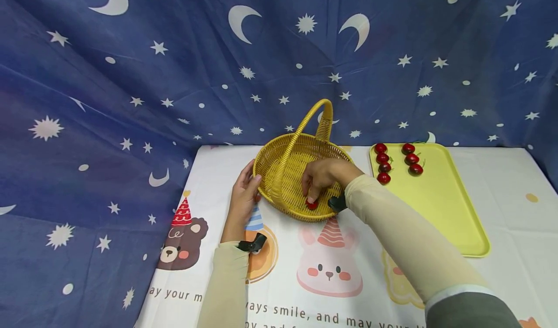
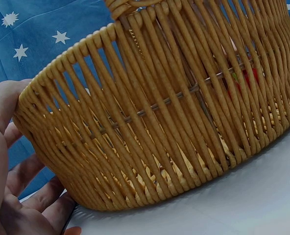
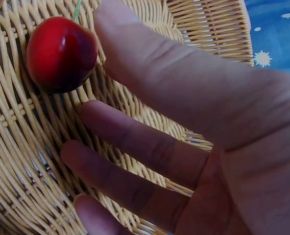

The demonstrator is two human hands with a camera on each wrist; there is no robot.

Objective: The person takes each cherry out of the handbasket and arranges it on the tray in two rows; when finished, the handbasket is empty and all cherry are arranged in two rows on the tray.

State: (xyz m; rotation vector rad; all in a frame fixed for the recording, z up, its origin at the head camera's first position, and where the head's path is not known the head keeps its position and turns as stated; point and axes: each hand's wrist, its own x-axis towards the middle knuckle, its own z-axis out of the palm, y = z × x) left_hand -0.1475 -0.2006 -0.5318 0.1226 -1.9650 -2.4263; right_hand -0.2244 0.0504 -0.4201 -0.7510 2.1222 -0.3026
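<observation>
My left hand (image 1: 245,190) grips the left side of a yellow wicker basket (image 2: 150,112), thumb at the rim and fingers along its outer wall. My right hand (image 1: 320,175) is inside the basket, pointing down. A dark red cherry (image 3: 61,55) with a green stem lies right at the thumb tip. The other visible fingers (image 3: 145,152) stretch out below the cherry, apart from the thumb. I cannot tell whether the fingers pinch its stem, which runs out of the right wrist view. Through the wicker, the left wrist view shows a bit of the red cherry (image 2: 243,82).
To the right lies a yellow tray (image 1: 440,211) with several cherries (image 1: 411,159) in two columns at its far left. The basket's tall handle (image 1: 301,129) arches just left of my right hand. A blue curtain (image 1: 279,52) hangs behind the white printed tablecloth (image 1: 287,250).
</observation>
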